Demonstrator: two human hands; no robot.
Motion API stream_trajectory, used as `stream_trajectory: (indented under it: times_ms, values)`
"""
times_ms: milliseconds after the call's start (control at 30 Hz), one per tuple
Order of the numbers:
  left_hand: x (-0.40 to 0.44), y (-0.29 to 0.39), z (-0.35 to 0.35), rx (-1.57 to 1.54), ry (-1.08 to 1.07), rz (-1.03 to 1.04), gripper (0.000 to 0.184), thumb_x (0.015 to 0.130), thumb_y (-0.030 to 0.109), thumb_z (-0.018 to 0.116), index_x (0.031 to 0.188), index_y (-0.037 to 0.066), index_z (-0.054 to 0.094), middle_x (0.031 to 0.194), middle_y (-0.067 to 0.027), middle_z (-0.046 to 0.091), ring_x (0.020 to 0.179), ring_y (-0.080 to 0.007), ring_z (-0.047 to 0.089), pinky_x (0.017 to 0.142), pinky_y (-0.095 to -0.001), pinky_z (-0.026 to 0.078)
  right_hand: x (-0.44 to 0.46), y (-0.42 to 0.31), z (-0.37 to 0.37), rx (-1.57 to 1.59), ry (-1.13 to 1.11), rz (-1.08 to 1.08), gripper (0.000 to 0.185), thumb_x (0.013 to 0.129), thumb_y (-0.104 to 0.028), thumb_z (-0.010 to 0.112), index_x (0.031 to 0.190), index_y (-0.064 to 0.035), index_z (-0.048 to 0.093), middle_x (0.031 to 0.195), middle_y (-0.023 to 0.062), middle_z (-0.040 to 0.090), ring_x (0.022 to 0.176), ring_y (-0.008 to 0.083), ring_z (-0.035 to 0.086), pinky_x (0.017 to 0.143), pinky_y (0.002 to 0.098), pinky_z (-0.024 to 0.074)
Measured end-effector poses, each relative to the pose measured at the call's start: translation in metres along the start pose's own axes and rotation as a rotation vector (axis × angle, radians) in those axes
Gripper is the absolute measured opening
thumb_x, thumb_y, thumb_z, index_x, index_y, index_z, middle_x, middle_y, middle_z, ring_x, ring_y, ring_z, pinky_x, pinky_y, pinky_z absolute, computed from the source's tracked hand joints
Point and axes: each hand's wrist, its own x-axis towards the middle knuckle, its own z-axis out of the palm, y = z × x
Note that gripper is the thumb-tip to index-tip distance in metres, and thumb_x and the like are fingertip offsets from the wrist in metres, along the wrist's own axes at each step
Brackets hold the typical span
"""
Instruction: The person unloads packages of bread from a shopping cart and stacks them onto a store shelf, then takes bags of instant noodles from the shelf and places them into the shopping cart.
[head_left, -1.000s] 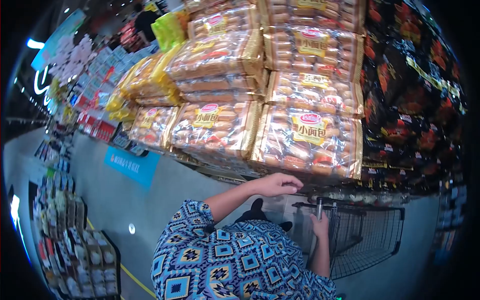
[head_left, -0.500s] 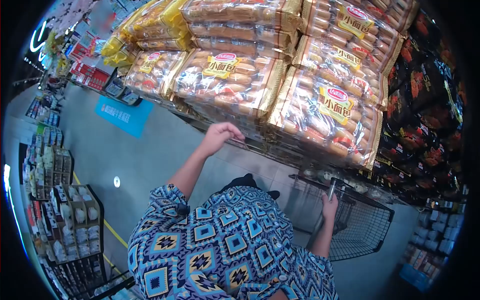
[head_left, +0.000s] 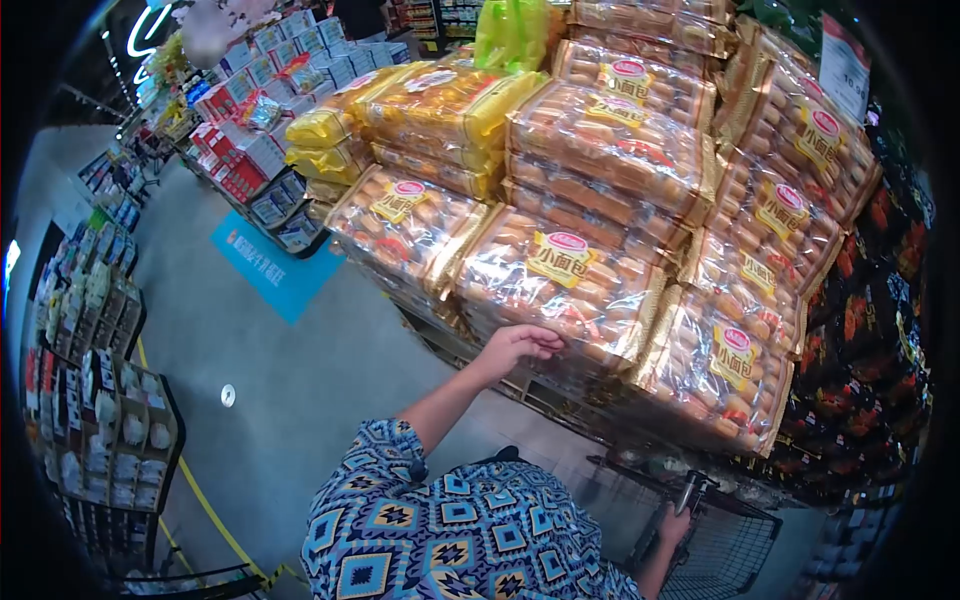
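My left hand [head_left: 517,350] is at the front edge of a large clear and gold bread pack [head_left: 555,280], its fingers curled together. Whether it touches the pack or hovers before it is hard to tell, and nothing shows in it. Low on the right, my right hand [head_left: 676,522] is wrapped round the handle [head_left: 690,492] of a dark wire shopping cart [head_left: 735,540]. Another bread pack [head_left: 720,370] lies to the right, above the cart. More bread packs are stacked behind, with yellow packs [head_left: 440,100] at their left.
Black packages [head_left: 860,330] are piled at the far right. A blue floor sign [head_left: 270,265] lies by a display of red and white boxes [head_left: 240,155]. Shelves of goods [head_left: 110,430] stand at the left beside a yellow floor line [head_left: 205,500]. A price card [head_left: 843,70] is at upper right.
The view has swung, so the bread stacks sit lower and more of them show. My left hand has come up to the front of the middle pack. My right hand keeps its hold on the cart handle.
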Motion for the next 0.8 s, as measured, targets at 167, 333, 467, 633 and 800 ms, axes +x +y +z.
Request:
stream_trajectory:
  times_ms: [167, 333, 467, 633, 800]
  values:
    - [0.003, -0.013, -0.027, 0.077, -0.254, -0.005, 0.025, 0.092, 0.002, 0.05, 0.114, -0.004, 0.06, 0.112, -0.0155, 0.065, 0.103, -0.0215, 0.063, 0.09, -0.0327, 0.05, -0.018, -0.023, -0.005, 0.002, 0.046, 0.002, 0.041, 0.081, -0.03, 0.068, 0.104, 0.0027, 0.061, 0.089, 0.0261, 0.066, 0.089, 0.0447, 0.063, 0.077, 0.0484, 0.049]
    - [-0.026, -0.057, -0.046, 0.007, -0.05, -0.282, 0.026, 0.096, 0.01, 0.051, 0.119, -0.001, 0.056, 0.106, -0.0116, 0.065, 0.095, -0.0185, 0.065, 0.083, -0.0309, 0.053, -0.017, -0.018, 0.005, -0.136, 0.067, 0.015, 0.043, 0.082, -0.032, 0.066, 0.105, 0.004, 0.06, 0.095, 0.0296, 0.064, 0.093, 0.0478, 0.06, 0.081, 0.0499, 0.0473]
    - [-0.052, -0.065, -0.065, -0.009, 0.125, -0.191, 0.022, 0.097, 0.012, 0.05, 0.109, -0.003, 0.059, 0.097, -0.0117, 0.066, 0.087, -0.02, 0.066, 0.081, -0.0329, 0.054, -0.018, -0.011, 0.015, -0.033, 0.107, -0.038, 0.042, 0.082, -0.032, 0.067, 0.1, 0.0054, 0.06, 0.083, 0.0237, 0.066, 0.08, 0.0398, 0.065, 0.072, 0.0459, 0.0484]
    - [-0.07, -0.041, -0.12, -0.184, 0.448, 0.278, 0.031, 0.1, 0.024, 0.041, 0.082, 0.001, 0.053, 0.076, -0.0099, 0.059, 0.07, -0.0187, 0.06, 0.069, -0.0336, 0.052, -0.021, -0.02, 0.015, 0.13, -0.008, 0.062, 0.032, 0.084, -0.028, 0.066, 0.09, 0.0028, 0.06, 0.064, 0.0086, 0.059, 0.057, 0.0191, 0.057, 0.055, 0.0362, 0.0457]
    - [-0.052, 0.002, -0.172, -0.444, 0.565, 0.544, 0.031, 0.1, 0.025, 0.041, 0.086, 0.001, 0.053, 0.079, -0.0094, 0.058, 0.076, -0.018, 0.059, 0.074, -0.0338, 0.05, -0.022, -0.014, 0.012, 0.128, -0.021, 0.06, 0.021, 0.087, -0.019, 0.063, 0.086, 0.0014, 0.06, 0.065, 0.003, 0.057, 0.052, 0.0116, 0.053, 0.047, 0.0278, 0.042]
